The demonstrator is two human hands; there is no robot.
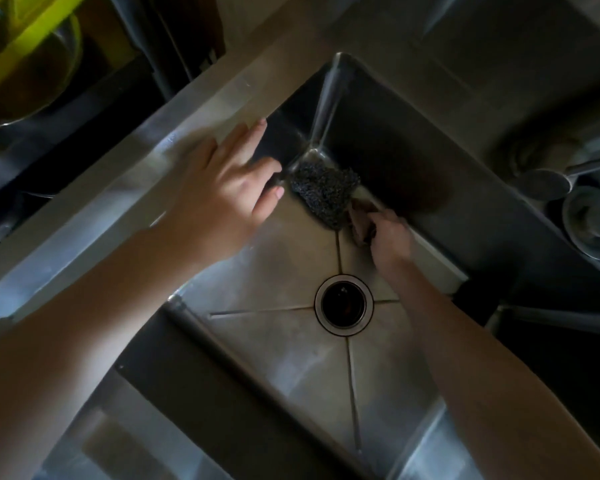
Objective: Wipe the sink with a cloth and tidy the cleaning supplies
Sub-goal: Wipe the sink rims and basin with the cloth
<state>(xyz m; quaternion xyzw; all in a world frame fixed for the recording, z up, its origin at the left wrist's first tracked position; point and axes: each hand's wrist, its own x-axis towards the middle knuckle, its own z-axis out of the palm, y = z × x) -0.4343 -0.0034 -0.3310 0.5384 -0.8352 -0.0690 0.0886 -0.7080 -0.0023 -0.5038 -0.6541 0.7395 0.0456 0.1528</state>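
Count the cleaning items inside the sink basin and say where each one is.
2. A dark wire scourer lies in the sink's far corner, near the left hand. A cloth is gripped by the right hand beside it. Others may hide under the hands.

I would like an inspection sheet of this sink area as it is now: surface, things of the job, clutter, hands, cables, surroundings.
Surface: steel sink with a round drain in the middle of its floor; the light is dim.
Job's things: cloth on the sink floor at the foot of a wall; dark scourer lying in the corner beside it.
Clutter: nothing seen.
Hands: left hand open, fingers straight, next to the scourer, contact unclear; right hand holds the cloth.
Cables: nothing seen.
Surroundings: yellow dish rack at upper left; metal items at the right, too dim to name.
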